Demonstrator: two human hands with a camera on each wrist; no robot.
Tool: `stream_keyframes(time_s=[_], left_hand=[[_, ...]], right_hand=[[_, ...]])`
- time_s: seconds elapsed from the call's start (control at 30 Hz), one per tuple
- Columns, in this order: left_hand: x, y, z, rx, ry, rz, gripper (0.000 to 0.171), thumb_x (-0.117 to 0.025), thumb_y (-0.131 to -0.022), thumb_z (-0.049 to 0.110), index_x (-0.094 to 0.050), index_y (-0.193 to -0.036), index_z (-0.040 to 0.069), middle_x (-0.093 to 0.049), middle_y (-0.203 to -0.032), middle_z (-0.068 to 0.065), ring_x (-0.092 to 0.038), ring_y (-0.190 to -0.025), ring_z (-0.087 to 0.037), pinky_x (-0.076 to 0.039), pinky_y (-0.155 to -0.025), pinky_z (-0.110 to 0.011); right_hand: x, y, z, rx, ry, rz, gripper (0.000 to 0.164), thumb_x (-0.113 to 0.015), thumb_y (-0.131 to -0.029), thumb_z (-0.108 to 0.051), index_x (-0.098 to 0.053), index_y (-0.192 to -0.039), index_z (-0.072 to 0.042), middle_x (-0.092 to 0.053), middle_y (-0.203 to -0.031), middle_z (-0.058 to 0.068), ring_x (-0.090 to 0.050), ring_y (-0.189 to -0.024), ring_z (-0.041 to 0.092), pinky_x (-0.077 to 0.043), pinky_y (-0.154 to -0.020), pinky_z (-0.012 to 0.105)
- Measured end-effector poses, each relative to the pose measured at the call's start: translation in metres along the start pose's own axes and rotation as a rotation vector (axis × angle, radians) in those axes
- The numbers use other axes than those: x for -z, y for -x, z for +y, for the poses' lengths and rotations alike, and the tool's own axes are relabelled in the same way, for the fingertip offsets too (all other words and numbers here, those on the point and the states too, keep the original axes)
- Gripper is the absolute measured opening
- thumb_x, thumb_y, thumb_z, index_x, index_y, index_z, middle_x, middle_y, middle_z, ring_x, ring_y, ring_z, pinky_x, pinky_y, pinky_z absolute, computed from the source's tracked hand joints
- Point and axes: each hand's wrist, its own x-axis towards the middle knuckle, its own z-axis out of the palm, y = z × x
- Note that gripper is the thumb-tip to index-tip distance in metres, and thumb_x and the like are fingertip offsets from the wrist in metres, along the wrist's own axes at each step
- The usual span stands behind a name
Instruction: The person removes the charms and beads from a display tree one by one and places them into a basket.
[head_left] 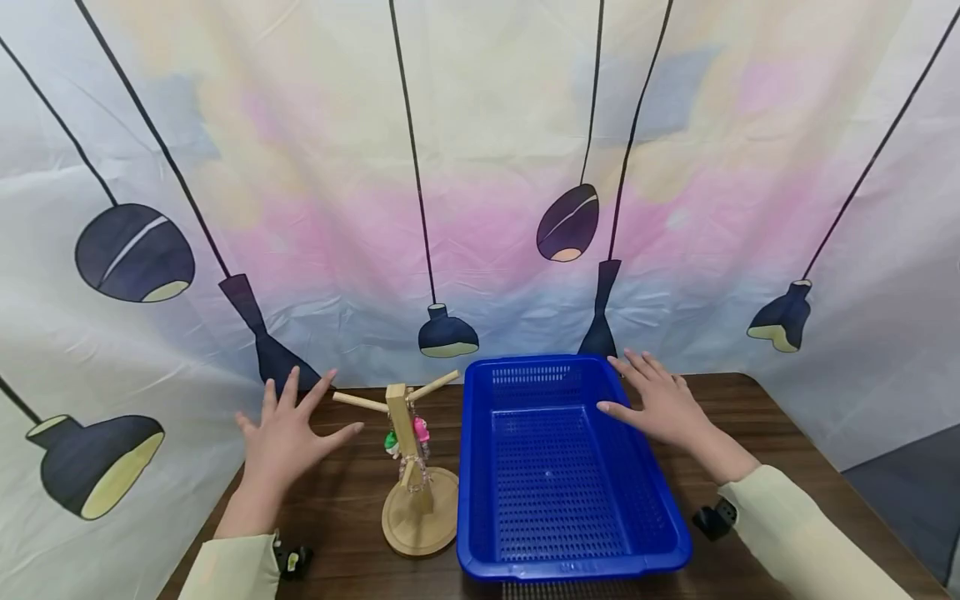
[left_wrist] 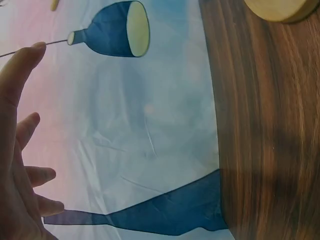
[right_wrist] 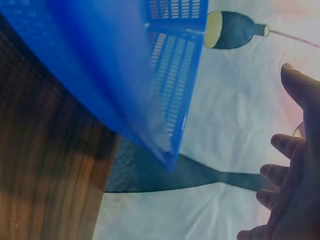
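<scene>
My left hand [head_left: 281,442] hovers with spread fingers left of a wooden stand [head_left: 405,425], holding nothing. The stand has a round base [head_left: 408,533] and several pegs; a green-and-white trinket [head_left: 392,443], a pink trinket [head_left: 422,430] and some beaded strands [head_left: 414,472] hang from it. My right hand [head_left: 663,404] is also spread and holds nothing, close to the right rim of a blue plastic basket [head_left: 660,508]; whether it touches the rim cannot be told in the head view. In the right wrist view its fingers [right_wrist: 287,145] are apart from the basket [right_wrist: 172,80].
The basket stands right beside the stand's base on a dark wooden table [head_left: 330,533]. Behind the table hangs a pastel cloth [head_left: 495,225] printed with dark lamps. Black wrist cameras sit at both cuffs, one by the left sleeve [head_left: 232,567].
</scene>
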Motion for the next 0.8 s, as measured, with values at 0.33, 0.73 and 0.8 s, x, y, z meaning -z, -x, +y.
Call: stream_keyframes(time_s=[0.33,0.73,0.8], left_hand=[[0.01,0.009,0.012,-0.012,0.064,-0.06,0.094,-0.073,-0.084,0.063,-0.039,-0.159,0.018,-0.03,-0.165,-0.027,-0.029,-0.148,-0.057,-0.025,-0.106,-0.088],[0.021,0.017,0.021,0.024,0.497,-0.11,0.081,-0.072,-0.095,0.043,-0.035,-0.161,0.016,-0.038,-0.162,-0.027,-0.037,-0.147,-0.051,-0.038,-0.113,-0.072],[0.022,0.018,0.022,0.021,0.55,-0.101,0.077,-0.072,-0.096,0.038,-0.036,-0.16,0.014,-0.041,-0.16,-0.027,-0.041,-0.146,-0.049,-0.041,-0.113,-0.068]], right_hand=[[0.015,0.011,-0.022,0.13,-0.095,0.01,0.072,-0.067,-0.097,-0.047,-0.046,-0.154,-0.008,-0.04,-0.162,0.024,-0.029,-0.151,0.052,-0.03,-0.113,0.08],[0.021,0.011,-0.057,0.179,-0.307,-0.042,0.057,-0.069,-0.098,-0.039,-0.057,-0.145,-0.009,-0.055,-0.151,0.02,-0.048,-0.142,0.046,-0.044,-0.111,0.069],[0.02,0.01,-0.062,0.174,-0.348,-0.057,0.054,-0.069,-0.098,-0.038,-0.059,-0.143,-0.01,-0.057,-0.149,0.018,-0.051,-0.14,0.044,-0.047,-0.109,0.066]])
